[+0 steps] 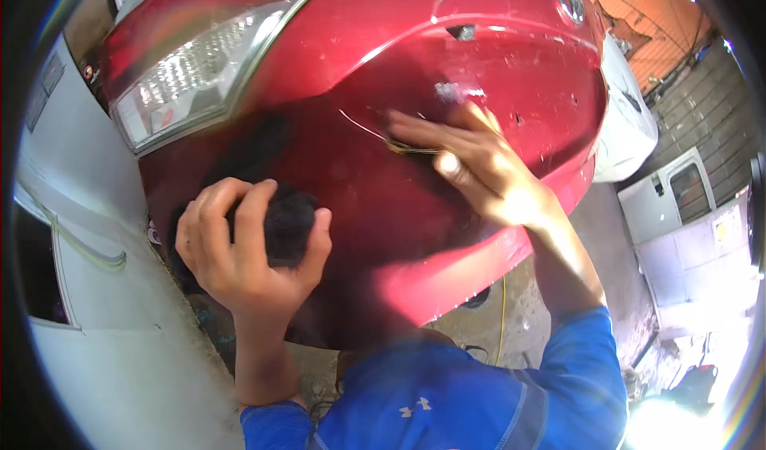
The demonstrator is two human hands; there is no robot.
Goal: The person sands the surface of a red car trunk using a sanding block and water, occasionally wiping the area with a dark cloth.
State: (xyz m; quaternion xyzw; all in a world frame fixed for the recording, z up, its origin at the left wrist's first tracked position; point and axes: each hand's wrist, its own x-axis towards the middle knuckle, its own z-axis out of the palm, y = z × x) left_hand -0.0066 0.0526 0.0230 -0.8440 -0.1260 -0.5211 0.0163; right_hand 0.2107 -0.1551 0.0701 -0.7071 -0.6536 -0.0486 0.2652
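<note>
A red car bumper (375,234) fills the middle of the view, its paint marked with pale scuffs and small chips. My right hand (499,175) lies over its upper middle, fingers stretched to the left. Under those fingers is a thin yellowish sheet (413,148), pressed against the paint; its edge shows, and the rest is hidden. Beside it a thin pale line runs up the paint. On the left, my left hand (247,246) is open, fingers spread and curved near the bumper. Between thumb and fingers is a dark patch; shadow or object, I cannot tell.
Above my left hand is a clear light housing (199,67). A pale panel (120,330) stands close on the left. To the right are a loose white vehicle door (674,191) and a ribbed wall (694,115). A yellow cord (503,322) runs along the floor.
</note>
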